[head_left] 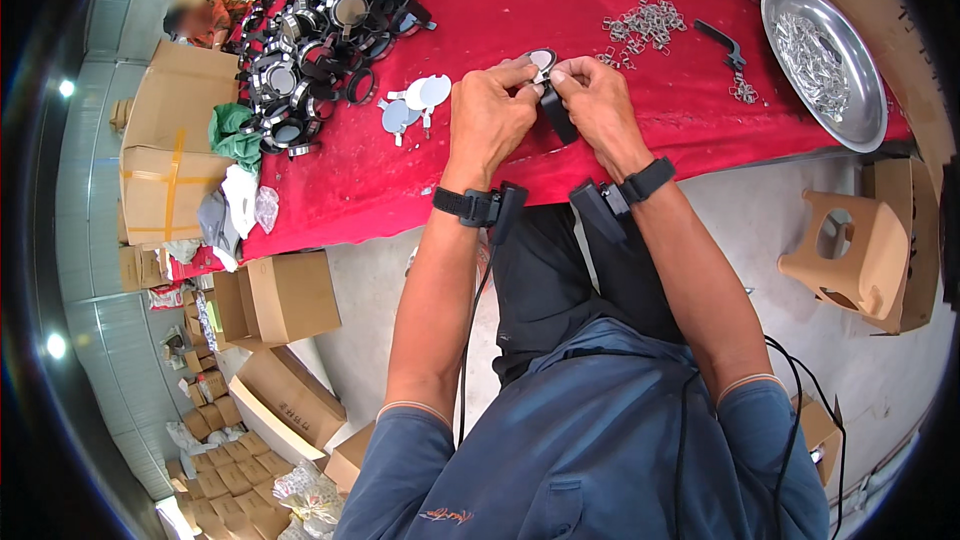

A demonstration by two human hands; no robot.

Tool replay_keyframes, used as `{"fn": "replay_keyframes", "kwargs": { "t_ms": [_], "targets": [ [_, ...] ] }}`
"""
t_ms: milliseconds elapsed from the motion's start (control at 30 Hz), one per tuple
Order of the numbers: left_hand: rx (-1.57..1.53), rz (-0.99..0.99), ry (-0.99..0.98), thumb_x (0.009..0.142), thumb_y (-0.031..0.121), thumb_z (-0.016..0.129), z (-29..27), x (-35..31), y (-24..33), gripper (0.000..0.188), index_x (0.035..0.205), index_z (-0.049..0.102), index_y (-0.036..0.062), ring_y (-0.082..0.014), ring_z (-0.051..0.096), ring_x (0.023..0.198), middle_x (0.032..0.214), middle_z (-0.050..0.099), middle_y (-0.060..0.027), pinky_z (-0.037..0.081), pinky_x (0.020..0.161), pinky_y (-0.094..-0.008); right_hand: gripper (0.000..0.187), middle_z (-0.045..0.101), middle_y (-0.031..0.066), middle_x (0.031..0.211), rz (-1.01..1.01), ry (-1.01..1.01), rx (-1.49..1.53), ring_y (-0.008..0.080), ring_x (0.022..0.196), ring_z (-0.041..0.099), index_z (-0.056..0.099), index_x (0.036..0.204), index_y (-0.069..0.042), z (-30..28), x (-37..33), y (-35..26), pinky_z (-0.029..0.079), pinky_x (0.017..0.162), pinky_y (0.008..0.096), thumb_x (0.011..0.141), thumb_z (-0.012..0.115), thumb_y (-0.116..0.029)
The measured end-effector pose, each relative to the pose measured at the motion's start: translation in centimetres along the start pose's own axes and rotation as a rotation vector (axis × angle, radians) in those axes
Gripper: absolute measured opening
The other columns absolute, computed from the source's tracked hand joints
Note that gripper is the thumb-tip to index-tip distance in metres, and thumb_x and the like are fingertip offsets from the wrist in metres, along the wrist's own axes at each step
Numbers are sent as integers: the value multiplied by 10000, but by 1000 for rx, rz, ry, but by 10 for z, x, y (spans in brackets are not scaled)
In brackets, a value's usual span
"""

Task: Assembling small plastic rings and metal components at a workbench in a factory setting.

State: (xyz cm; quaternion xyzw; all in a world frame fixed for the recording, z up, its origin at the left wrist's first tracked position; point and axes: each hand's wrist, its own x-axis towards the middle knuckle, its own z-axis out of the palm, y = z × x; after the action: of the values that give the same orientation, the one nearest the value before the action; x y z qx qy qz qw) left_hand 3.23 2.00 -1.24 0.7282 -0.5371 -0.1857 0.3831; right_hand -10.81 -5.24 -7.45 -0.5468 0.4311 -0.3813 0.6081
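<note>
Above the red-covered table, both hands meet at a small ring piece with a round pale disc (pixel 541 59) and a black handle (pixel 559 118) hanging below it. My left hand (pixel 490 115) is closed on its left side, thumb and fingers pinching near the disc. From the right, my right hand (pixel 600 105) pinches the same piece where disc and handle meet; the fingertips partly hide that joint. Left of my left hand lie loose pale round discs with short tabs (pixel 430 92). Beyond my right hand is a loose pile of small metal wire clips (pixel 645 28).
Black-handled rings (pixel 300 65) are heaped at the far left. A silver oval tray (pixel 863 90) of wire clips stands at the right, near a black handle (pixel 718 40). A tan stool (pixel 850 250) and cardboard boxes (pixel 290 295) are on the floor.
</note>
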Motion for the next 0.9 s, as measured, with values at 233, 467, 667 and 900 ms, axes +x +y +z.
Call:
{"fn": "replay_keyframes", "kwargs": {
  "t_ms": [233,467,667,900],
  "targets": [
    [11,9,41,910,84,764,3,-1,-1,345,1236,820,-15,-291,797,1180,1301,799,-216,600,1038,-343,228,801,145,961,-120,35,-29,231,864,755,803,1173,8,-3,-16,1,588,806,375,1007,716,-122],
    [11,31,69,905,90,764,4,-5,-3,353,1239,822,-7,-334,772,1245,1308,790,-234,585,1083,-364,224,800,155,967,-385,108,-106,253,867,759,801,1176,6,1,-21,6,587,809,378,1005,714,-109],
    [-37,-18,45,897,86,777,2,-3,3,354,1237,824,2,-332,761,1271,1318,785,-235,582,1089,-369,252,785,125,848,72,-11,-72,188,777,736,808,1119,22,-3,0,-4,574,716,385,1009,745,-195],
    [-36,-23,38,900,82,770,4,-2,2,345,1231,826,0,-323,741,1312,1314,788,-231,568,1110,-365,266,806,180,929,-129,104,-109,293,876,781,796,1073,28,10,1,10,584,799,443,1026,718,-222]
  ]
}}
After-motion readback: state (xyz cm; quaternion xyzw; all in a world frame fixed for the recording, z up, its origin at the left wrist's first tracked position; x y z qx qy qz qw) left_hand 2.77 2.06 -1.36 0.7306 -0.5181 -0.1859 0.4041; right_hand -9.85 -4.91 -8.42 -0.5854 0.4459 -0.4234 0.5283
